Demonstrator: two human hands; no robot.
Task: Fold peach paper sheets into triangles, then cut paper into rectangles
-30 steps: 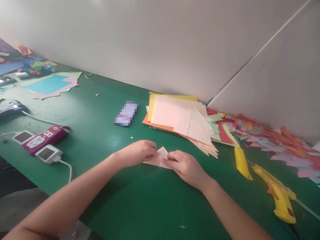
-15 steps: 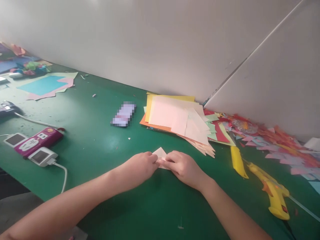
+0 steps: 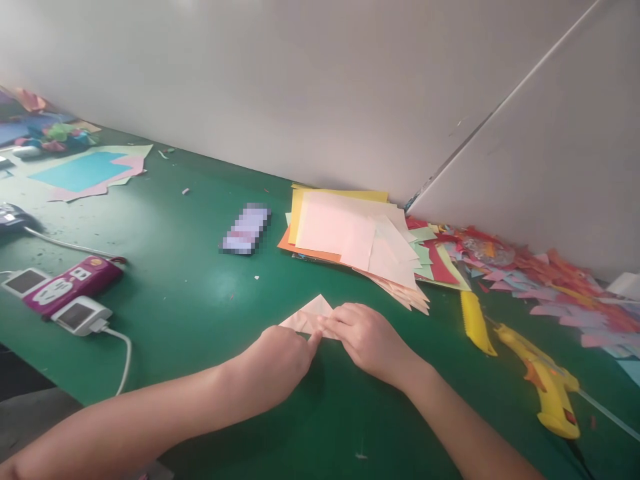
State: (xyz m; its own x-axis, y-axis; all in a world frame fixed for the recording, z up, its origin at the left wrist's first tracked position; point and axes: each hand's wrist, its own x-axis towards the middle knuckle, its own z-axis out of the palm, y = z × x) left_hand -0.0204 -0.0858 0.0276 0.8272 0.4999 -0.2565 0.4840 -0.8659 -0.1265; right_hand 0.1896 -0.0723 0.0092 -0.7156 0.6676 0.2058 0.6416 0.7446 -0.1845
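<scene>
A pale wall [image 3: 250,87] rises behind the paper stack [image 3: 335,223], and the green table [image 3: 190,280] spreads beneath that stack. Right of the stack runs a long heap of red, pink and blue scraps [image 3: 545,287]. Well to the left of the stack, a blue sheet [image 3: 83,170] lies on pink and pale green ones. In front of the stack are the person's two hands: the right hand [image 3: 365,340] rests its thumb and fingers on the right part of the paper there, while the left hand [image 3: 280,363] reaches a fingertip to its lower edge; I cannot tell whether either one pinches it or merely presses. To the right front of the stack lies a yellow glue gun [image 3: 545,383]; far to the left front, a magenta socket block [image 3: 75,283] with white adapters [image 3: 83,315]. The pale folded paper [image 3: 303,317] sits flat in front of the stack, its peak pointing towards it. Just left of the stack is a pixelated oblong [image 3: 247,229]; near its right front corner, a yellow toothed tool [image 3: 477,323]
</scene>
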